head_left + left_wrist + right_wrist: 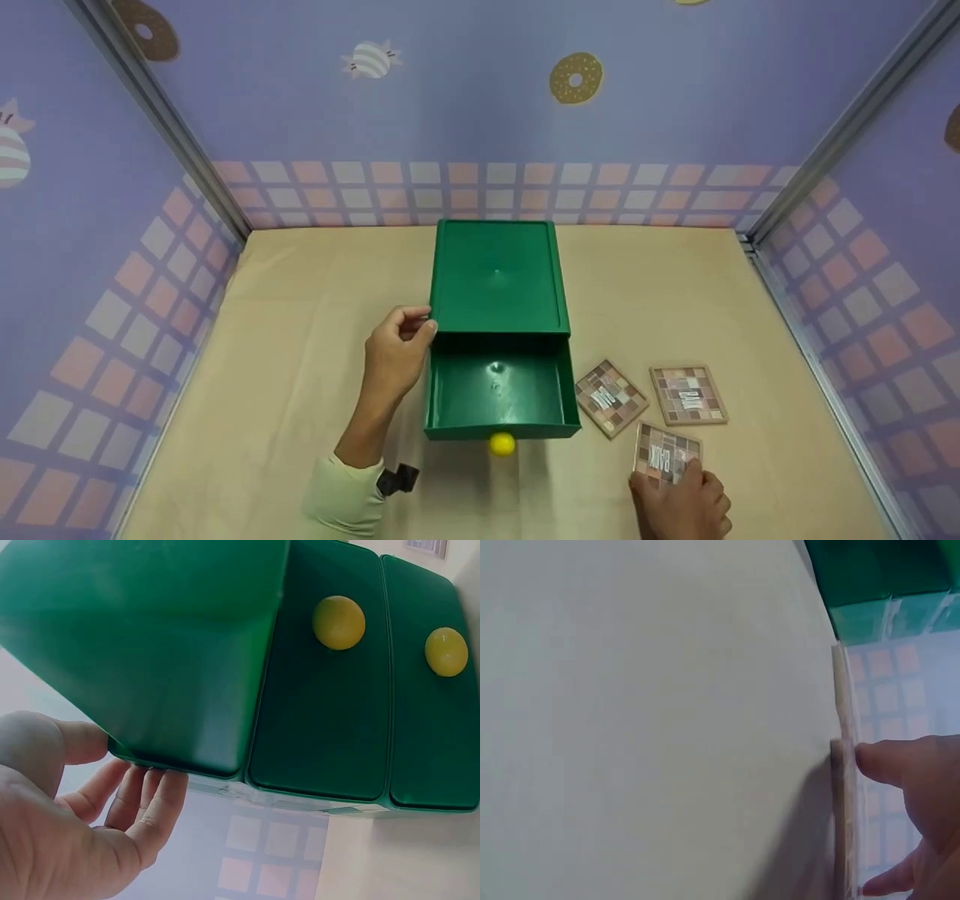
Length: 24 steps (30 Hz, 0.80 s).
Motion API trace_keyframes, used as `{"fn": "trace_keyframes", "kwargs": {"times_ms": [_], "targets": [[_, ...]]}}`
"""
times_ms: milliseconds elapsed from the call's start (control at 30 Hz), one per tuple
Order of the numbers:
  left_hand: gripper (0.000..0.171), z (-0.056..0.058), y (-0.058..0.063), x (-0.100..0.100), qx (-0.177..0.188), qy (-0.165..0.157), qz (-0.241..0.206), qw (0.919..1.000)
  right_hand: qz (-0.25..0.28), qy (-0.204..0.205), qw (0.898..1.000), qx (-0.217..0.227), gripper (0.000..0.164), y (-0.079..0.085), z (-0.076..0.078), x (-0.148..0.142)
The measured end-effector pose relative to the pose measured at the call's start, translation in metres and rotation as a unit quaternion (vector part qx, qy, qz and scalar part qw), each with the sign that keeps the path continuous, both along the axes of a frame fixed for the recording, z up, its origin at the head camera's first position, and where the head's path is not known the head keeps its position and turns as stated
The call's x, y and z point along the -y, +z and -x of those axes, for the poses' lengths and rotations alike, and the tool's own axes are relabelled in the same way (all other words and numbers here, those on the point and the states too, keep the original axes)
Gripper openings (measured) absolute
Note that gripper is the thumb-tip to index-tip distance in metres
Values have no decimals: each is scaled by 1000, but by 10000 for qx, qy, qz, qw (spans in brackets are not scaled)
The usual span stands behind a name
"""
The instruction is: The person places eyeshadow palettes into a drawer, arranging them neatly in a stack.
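Observation:
A green drawer cabinet (499,274) stands mid-table, its top drawer (491,390) pulled out with nothing inside and a yellow knob (502,444) on its front. My left hand (394,352) touches the cabinet's left side near the front edge; in the left wrist view its fingers (161,810) lie against that side, with the thumb by the corner. At the lower right, my right hand (686,502) grips an eyeshadow palette (661,454) by its near part, thumb at the left edge. A tilted palette (611,397) and a straighter palette (688,394) lie just beyond.
Two lower drawers, one in the middle (322,720) and one at the bottom (435,735), are closed, each with a yellow knob. A beige cloth (322,277) covers the table. Patterned purple walls (480,112) enclose the back and sides.

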<state>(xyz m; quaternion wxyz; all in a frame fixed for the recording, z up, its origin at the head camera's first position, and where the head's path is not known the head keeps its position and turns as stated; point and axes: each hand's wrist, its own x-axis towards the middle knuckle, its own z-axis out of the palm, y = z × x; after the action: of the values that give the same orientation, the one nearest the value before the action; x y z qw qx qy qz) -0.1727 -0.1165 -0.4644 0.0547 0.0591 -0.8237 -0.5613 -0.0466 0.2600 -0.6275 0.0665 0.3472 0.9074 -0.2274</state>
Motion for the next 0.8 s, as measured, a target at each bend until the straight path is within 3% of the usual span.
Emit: {"fn": "trace_keyframes", "kwargs": {"times_ms": [167, 333, 500, 600, 800], "targets": [[28, -1, -2, 0, -31, 47, -32, 10000, -264, 162, 9994, 122, 111, -4, 0, 4], [28, 0, -2, -1, -74, 48, -32, 10000, -187, 91, 9997, -138, 105, -2, 1, -3], [28, 0, 0, 0, -112, 8, -9, 9999, 548, 444, 9970, -329, 101, 15, -1, -12], [28, 0, -1, 0, -110, -16, -6, 9999, 1298, 809, 9857, -704, 93, 28, -6, -14], [28, 0, -2, 0, -108, -30, -3, 9999, 2319, 1384, 9468, -1751, 86, 58, -6, -3]]}}
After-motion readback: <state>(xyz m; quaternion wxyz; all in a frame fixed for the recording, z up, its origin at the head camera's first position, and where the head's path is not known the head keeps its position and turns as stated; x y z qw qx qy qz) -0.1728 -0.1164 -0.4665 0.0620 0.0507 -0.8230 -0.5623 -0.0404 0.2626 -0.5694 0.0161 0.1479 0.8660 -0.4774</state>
